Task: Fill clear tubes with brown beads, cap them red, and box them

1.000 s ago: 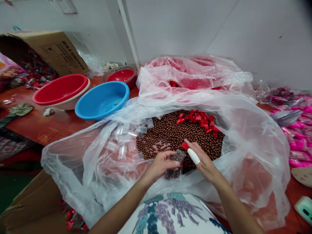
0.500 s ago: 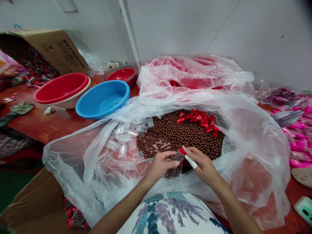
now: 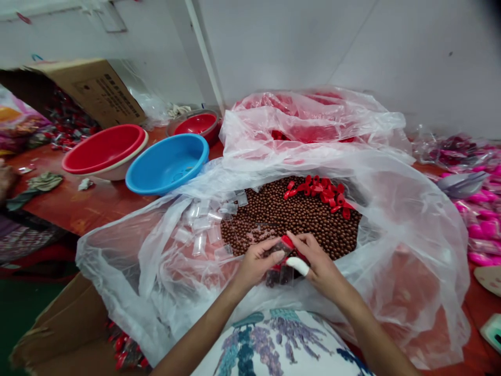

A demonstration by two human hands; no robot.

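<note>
My left hand pinches a small clear container with dark contents and a red cap on its top. Closed around the cap from the right is my right hand, a white cover on one finger. Both hands are over the near edge of many brown balls, which lie on clear plastic sheeting. Below the hands lie filled containers, partly hidden. Loose red caps rest on the far side of the balls, and empty clear containers lie to their left.
A blue basin and a red basin stand at the left, near a cardboard box. Behind is a plastic bag of red pieces. Pink packets lie right. Another person's hand shows at the far left edge.
My right hand has shifted slightly, and its covered finger now lies lower and flatter beside the container. The view has turned a little left, and another person's hand has appeared at the left edge.
</note>
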